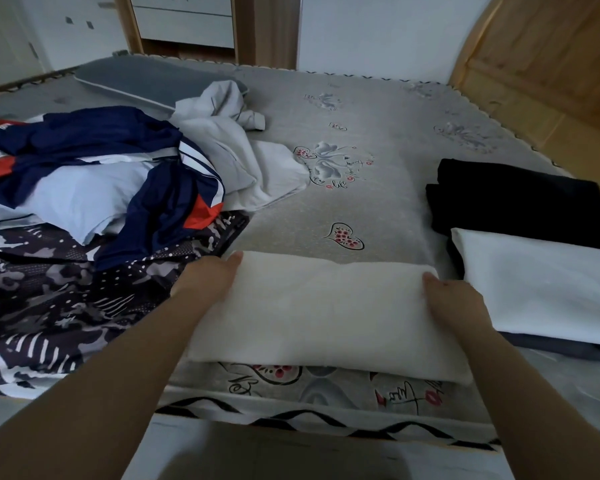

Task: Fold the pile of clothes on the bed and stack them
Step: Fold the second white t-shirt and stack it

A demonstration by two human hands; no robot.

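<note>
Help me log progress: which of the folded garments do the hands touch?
The cream folded garment at the bed's near edge; left hand and right hand rest on its ends. The white and black ones lie untouched to its right.

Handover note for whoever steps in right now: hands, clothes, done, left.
Left hand: on the left end of the folded cream cloth, fingers hidden under or behind its edge, so grip unclear.
Right hand: resting on the right end of the same cloth, grip equally unclear.
Done: cream cloth lies folded at the near edge of the bed; a folded white piece sits on dark items at the right, with folded black clothes behind it.
Left: put the cream cloth on the stack; then fold the pile at left: navy jacket, grey garment, patterned cloth.
</note>
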